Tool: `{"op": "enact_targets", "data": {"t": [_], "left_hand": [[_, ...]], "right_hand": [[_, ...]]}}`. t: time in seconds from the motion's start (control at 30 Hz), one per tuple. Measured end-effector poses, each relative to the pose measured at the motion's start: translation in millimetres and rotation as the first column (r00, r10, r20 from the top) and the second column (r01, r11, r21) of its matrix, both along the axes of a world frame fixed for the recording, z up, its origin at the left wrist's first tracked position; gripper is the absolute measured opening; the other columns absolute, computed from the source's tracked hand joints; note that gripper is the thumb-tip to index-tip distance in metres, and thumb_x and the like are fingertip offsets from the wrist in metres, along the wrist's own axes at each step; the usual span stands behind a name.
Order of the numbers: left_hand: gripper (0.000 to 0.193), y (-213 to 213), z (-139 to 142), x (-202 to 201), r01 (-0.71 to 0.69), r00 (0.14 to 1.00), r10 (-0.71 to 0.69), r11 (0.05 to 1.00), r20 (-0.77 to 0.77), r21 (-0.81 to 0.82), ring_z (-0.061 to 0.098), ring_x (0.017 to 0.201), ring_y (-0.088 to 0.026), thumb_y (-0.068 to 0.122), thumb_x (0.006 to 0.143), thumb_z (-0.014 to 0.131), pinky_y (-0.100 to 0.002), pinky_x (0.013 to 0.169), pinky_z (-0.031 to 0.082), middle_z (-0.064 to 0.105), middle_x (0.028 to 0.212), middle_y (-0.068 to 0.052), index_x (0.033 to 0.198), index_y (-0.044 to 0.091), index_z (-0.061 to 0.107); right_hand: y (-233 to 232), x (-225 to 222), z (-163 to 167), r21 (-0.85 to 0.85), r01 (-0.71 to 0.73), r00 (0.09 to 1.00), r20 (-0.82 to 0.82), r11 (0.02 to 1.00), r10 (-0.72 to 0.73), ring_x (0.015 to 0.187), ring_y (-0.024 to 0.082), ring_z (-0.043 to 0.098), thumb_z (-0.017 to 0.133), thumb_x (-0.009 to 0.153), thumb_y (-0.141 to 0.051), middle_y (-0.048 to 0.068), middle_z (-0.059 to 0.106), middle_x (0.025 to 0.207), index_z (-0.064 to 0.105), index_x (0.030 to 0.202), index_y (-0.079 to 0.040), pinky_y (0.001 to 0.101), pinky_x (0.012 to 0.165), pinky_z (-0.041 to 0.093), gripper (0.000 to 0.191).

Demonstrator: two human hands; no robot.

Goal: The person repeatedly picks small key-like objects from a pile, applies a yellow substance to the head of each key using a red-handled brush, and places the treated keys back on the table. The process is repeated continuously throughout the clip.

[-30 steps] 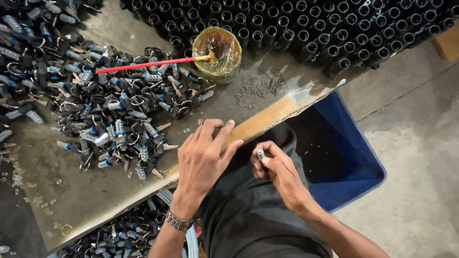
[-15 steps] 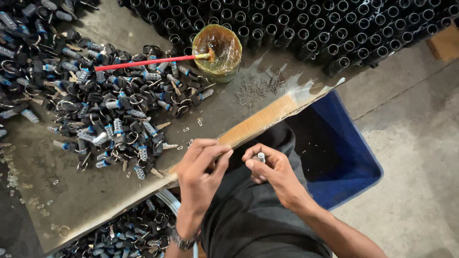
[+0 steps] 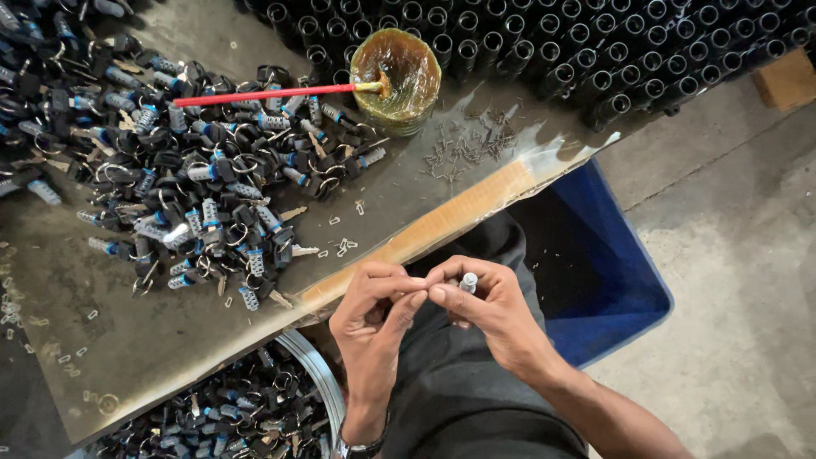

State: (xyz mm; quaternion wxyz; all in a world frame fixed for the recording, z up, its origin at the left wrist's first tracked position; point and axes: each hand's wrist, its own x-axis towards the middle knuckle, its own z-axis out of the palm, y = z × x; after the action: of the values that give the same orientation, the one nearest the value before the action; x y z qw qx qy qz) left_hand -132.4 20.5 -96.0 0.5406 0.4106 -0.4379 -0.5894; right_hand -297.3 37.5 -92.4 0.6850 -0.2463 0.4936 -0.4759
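Note:
My right hand [image 3: 489,310] pinches a small silver lock cylinder [image 3: 467,282] between thumb and fingers, just below the table's front edge and above my lap. My left hand [image 3: 374,319] has come against it, its fingertips meeting the right fingertips beside the cylinder; whether it holds some tiny part is too small to tell. A wristwatch [image 3: 361,445] is on my left wrist. On the worktable [image 3: 127,340] lies a big heap of black, blue and silver lock parts with rings and keys [image 3: 187,183].
A jar of amber grease [image 3: 396,78] with a red-handled brush [image 3: 272,92] stands at the back. Small metal pins [image 3: 463,151] lie scattered beside it. Rows of black tubes [image 3: 595,51] line the far side. A blue bin [image 3: 595,263] sits right; a round tub of parts [image 3: 229,412] below.
My left hand has left the table edge and come in to meet my right hand's fingertips at the cylinder. The right hand stayed in place.

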Motion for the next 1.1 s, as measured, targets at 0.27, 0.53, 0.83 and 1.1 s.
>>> {"op": "enact_targets", "data": {"t": [0.27,0.53,0.83,1.1], "left_hand": [[0.015,-1,9,0,-0.021,0.961,0.051,0.994,0.271,-0.112,0.065,0.072,-0.008,-0.008,0.087,0.076,-0.022,0.063,0.053,0.069,0.102,-0.006,0.100,-0.001,0.074],[0.005,2,6,-4,-0.086,0.961,0.071,0.995,0.268,0.045,0.063,0.067,-0.007,-0.001,0.093,0.070,-0.021,0.060,0.051,0.067,0.095,-0.004,0.098,-0.001,0.069],[0.005,1,-5,-1,-0.140,0.973,0.139,0.990,0.185,-0.009,0.057,0.069,-0.005,0.003,0.102,0.064,-0.019,0.060,0.048,0.060,0.097,-0.002,0.101,0.001,0.060],[0.006,7,15,10,-0.093,0.981,0.074,0.991,0.181,0.097,0.061,0.067,-0.006,-0.002,0.093,0.070,-0.021,0.058,0.051,0.068,0.102,-0.006,0.099,-0.001,0.069]], "right_hand": [[2,2,-5,-0.037,0.024,0.995,-0.101,0.999,-0.027,0.062,0.002,0.048,0.074,0.093,-0.011,-0.006,0.056,0.072,0.073,0.100,0.000,0.0191,0.053,0.036,0.013],[-6,14,3,-0.350,-0.067,0.746,-0.639,0.934,-0.186,0.065,0.001,0.053,0.075,0.087,-0.004,-0.004,0.062,0.073,0.072,0.093,-0.004,0.0197,0.056,0.042,0.007],[-55,1,20,-0.366,-0.136,0.310,-0.898,0.921,-0.311,0.058,0.008,0.058,0.085,0.082,-0.011,0.001,0.062,0.069,0.077,0.101,-0.009,0.0257,0.054,0.047,0.020],[-27,-16,14,-0.070,0.119,0.985,-0.120,0.990,-0.127,0.074,0.011,0.058,0.058,0.091,-0.015,0.003,0.061,0.087,0.068,0.111,0.003,0.0237,0.069,0.049,0.029]]}}
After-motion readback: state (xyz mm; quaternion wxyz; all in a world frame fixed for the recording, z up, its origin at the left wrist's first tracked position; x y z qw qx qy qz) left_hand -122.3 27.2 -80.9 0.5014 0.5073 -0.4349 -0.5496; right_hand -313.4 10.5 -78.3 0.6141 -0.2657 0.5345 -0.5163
